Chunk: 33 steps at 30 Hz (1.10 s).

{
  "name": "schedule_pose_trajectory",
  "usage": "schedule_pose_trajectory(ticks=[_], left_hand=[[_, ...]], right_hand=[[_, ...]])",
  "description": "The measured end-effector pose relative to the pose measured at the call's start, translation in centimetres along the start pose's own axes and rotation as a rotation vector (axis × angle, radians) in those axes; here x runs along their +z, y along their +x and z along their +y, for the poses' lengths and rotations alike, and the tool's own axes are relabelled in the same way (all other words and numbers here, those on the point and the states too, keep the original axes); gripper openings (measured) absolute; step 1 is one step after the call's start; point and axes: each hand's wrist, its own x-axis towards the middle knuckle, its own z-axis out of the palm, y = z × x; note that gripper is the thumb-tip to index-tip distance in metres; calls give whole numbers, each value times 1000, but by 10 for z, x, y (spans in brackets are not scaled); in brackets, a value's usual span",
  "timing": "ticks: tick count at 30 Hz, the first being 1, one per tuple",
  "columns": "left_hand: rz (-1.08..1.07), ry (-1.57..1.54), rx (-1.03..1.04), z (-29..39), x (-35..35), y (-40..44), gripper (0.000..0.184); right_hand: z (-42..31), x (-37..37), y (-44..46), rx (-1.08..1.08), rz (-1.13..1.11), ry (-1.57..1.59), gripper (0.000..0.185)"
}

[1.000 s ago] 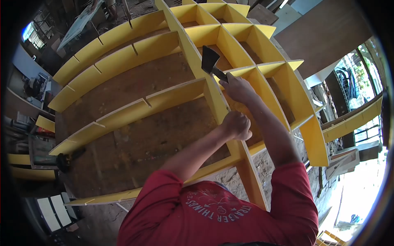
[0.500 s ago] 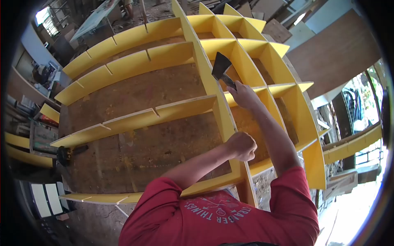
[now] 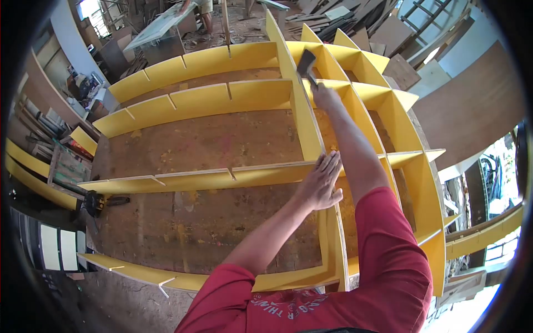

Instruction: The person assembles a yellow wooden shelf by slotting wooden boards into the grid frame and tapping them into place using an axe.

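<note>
My right hand (image 3: pixel 326 96) grips the handle of a hatchet (image 3: pixel 306 62), its dark flat head raised over the far part of a yellow slotted wooden frame. My left hand (image 3: pixel 319 186) lies open, fingers stretched out, on the top edge of the frame's long yellow board (image 3: pixel 304 119), close to where a notched cross slat (image 3: pixel 194 182) meets it. Further away, another notched slat (image 3: pixel 200 101) joins the same board. To the right, crossing yellow boards form several box-like compartments.
Under the frame is a stained brown wooden surface (image 3: pixel 222 222). A black and yellow power tool (image 3: pixel 91 204) sits at its left edge. A large brown panel (image 3: pixel 477 105) leans at the right. Behind, a person's legs (image 3: pixel 205 18) show beside a pale tabletop (image 3: pixel 164 26).
My left hand has gone from a fist to stretched-out fingers on the board edge. My right arm reaches further forward with the hatchet. The view has shifted.
</note>
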Motion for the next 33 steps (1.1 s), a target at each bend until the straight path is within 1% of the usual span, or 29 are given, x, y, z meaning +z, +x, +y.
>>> schedule_pose_trajectory(ticks=[2,3,5,7,10,11,12,14,17,19,21,22,23,24,25,27,29,30,33], left_hand=[[-38,9,-15,2,-7,1,87],[33,-14,10,0,0,0,88],[32,-31,4,0,-1,0,88],[49,-41,-3,-1,-2,2,89],[42,-39,-13,2,2,1,90],[20,-31,-13,2,1,1,90],[6,-16,-15,0,-2,3,91],[-20,6,-17,4,-8,2,93],[-1,15,-12,2,-4,2,93],[11,-5,-22,2,-4,1,93],[27,-21,-38,1,-1,0,92],[32,-30,-42,0,0,-1,92],[30,-38,-52,0,1,-3,92],[31,-46,-61,1,2,-3,92],[33,-52,-67,1,1,-2,91],[57,-85,-71,0,4,-5,91],[68,-111,-75,-2,5,-4,91],[66,-123,-78,-2,5,-4,91],[67,-140,-78,-3,8,-2,91]], right_hand=[[6,-9,10,-7,-19,32,56],[7,-13,9,-6,-36,45,58],[-7,-43,-3,2,11,43,55],[-19,-42,-7,2,106,131,49],[-29,-31,-17,7,78,93,47],[-21,-20,-6,8,-65,-19,46],[-22,-17,-9,-12,-81,-40,46],[-21,-23,-12,-20,-38,60,47],[-4,-41,-39,19,-32,87,48],[34,-38,-59,-33,113,203,47],[29,-87,-129,76,44,511,43],[40,-95,-156,139,80,614,37],[62,-102,-176,140,56,602,35],[63,-117,-208,104,83,667,36],[77,-125,-234,147,68,705,37],[97,-136,-293,248,95,660,34],[109,-149,-354,269,71,620,25],[117,-152,-384,314,84,616,23],[135,-161,-469,466,151,611,27]])
